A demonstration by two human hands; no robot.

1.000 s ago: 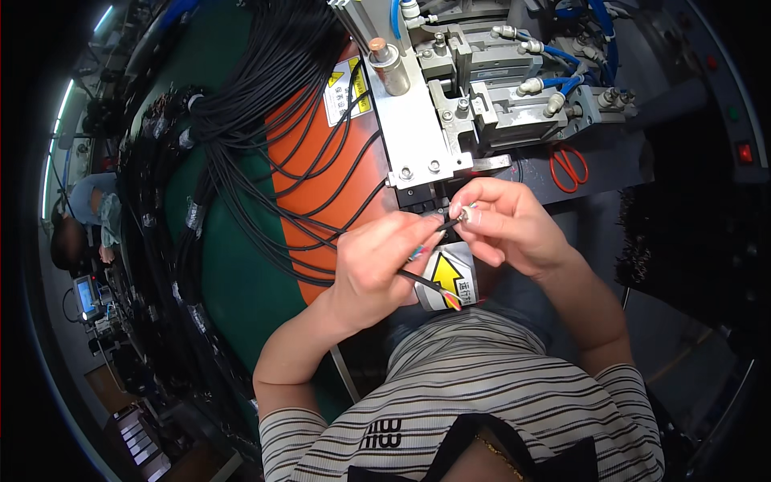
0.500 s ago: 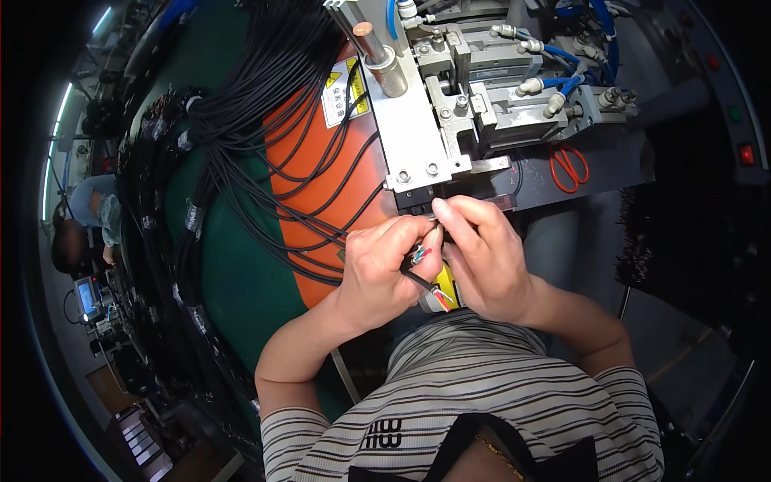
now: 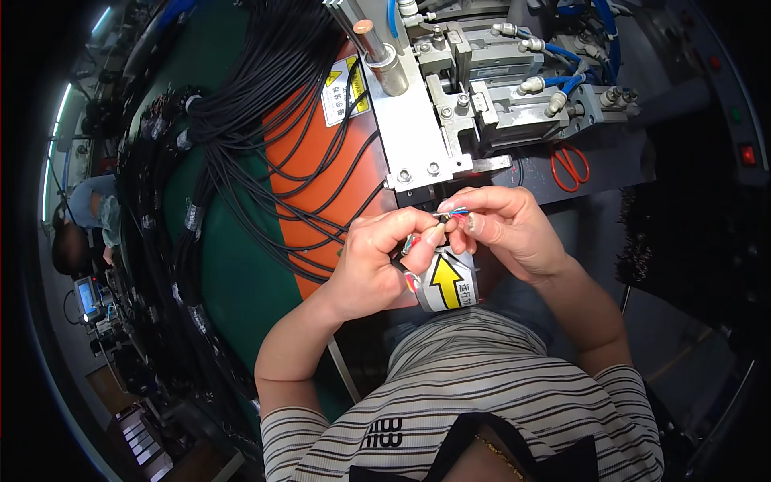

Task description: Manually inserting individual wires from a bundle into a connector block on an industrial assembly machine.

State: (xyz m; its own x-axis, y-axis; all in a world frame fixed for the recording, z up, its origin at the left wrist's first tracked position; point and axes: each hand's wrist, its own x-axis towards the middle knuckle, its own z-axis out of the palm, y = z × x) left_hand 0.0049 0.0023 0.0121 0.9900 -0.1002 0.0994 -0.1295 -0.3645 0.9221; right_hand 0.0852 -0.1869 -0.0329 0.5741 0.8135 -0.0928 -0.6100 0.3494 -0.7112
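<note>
My left hand [image 3: 365, 261] is closed around several thin black cables with stripped ends. Small coloured wires [image 3: 411, 243] poke out between its fingers, and another frayed end [image 3: 412, 281] shows below the palm. My right hand [image 3: 518, 233] meets it fingertip to fingertip, its fingers bent around a spread of blue, red and white wires [image 3: 458, 213] at one cable's end. Just beyond both hands is the front of a metal machine fixture [image 3: 414, 136]. Beneath them lies a white label with a yellow arrow [image 3: 448, 281].
A thick bundle of black cables [image 3: 273, 72] runs over the orange and green surface at left. Pneumatic cylinders with blue hoses [image 3: 514, 104] stand at the back right. Red-handled scissors [image 3: 569, 168] lie right of the fixture. Another person [image 3: 88, 209] is at the far left.
My right hand has shifted right and its fingers have opened out around the wires, which now fan out to the right. The arrow label below has come into fuller view.
</note>
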